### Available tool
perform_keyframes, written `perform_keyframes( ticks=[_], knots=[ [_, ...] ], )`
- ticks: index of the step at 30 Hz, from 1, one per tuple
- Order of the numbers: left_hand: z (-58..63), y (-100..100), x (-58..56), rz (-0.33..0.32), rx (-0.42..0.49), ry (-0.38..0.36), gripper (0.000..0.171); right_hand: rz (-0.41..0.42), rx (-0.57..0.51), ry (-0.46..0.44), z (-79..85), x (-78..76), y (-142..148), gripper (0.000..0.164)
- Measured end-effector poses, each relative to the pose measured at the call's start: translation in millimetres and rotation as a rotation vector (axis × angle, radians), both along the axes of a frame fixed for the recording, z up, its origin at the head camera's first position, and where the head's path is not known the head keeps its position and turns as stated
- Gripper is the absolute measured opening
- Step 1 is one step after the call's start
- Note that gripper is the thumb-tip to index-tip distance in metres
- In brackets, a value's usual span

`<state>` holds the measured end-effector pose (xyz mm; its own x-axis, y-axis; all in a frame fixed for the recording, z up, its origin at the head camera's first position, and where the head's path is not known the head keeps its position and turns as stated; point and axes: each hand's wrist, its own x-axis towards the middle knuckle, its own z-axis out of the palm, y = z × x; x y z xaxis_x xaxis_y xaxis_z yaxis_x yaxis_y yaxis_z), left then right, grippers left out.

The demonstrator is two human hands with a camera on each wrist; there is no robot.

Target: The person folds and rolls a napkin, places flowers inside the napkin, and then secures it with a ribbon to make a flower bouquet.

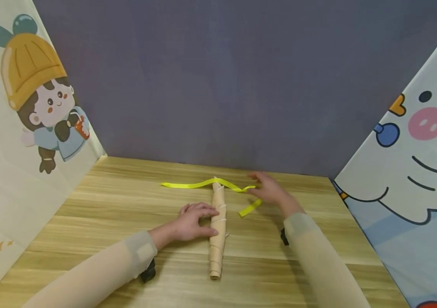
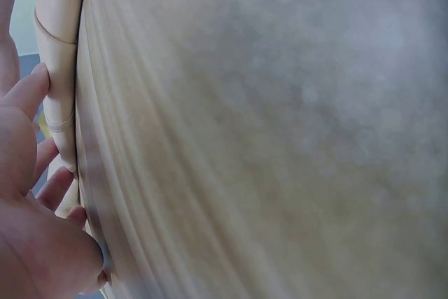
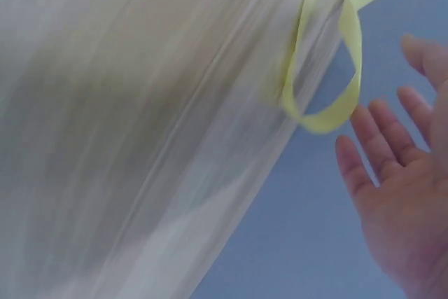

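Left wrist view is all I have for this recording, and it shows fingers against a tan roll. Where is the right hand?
Observer: To the right of the roll, the right hand is at a yellow ribbon.
Operator: How does that ribbon lie against the roll?
Observer: In the head view, it crosses over the roll's far end.
Operator: And its left end?
Observer: That lies left of the roll, on the wooden table.

A striped wood-grain surface [image 1: 126, 201] carries 1 beige roll [image 1: 219, 224] lying lengthwise and 1 yellow ribbon [image 1: 217, 180] crossing its far end.
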<state>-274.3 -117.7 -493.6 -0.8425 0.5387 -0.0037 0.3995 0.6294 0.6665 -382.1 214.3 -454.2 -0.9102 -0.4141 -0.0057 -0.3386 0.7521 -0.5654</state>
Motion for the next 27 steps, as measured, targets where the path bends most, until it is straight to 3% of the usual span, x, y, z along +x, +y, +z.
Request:
perform_keyframes(
  ticks=[11, 14, 21, 24, 27],
  knots=[
    [-1.7, -0.7, 2.4, -0.009, 0.026, 0.026, 0.064, -0.058, -0.06, -0.034, -17.8, 7.3, 44.3, 0.058],
    [-1.0, -0.3, 1.8, -0.01, 0.016, 0.008, 0.066, -0.049, -0.038, 0.008, -19.1, 10.6, 45.2, 0.056],
    [0.4, -0.2, 0.3, -0.004, 0.009, 0.001, 0.066, 0.011, 0.134, 0.289, -11.8, 21.2, 15.6, 0.045],
    [1.0, -0.4, 0.7, -0.003, 0.011, 0.005, 0.065, 0.089, 0.198, 0.275, -9.0, 25.0, -4.5, 0.05],
    [-0.3, -0.1, 1.3, -0.002, 0.023, 0.005, 0.066, 0.144, 0.212, 0.17, -9.4, 27.4, -21.4, 0.058]
  ],
)
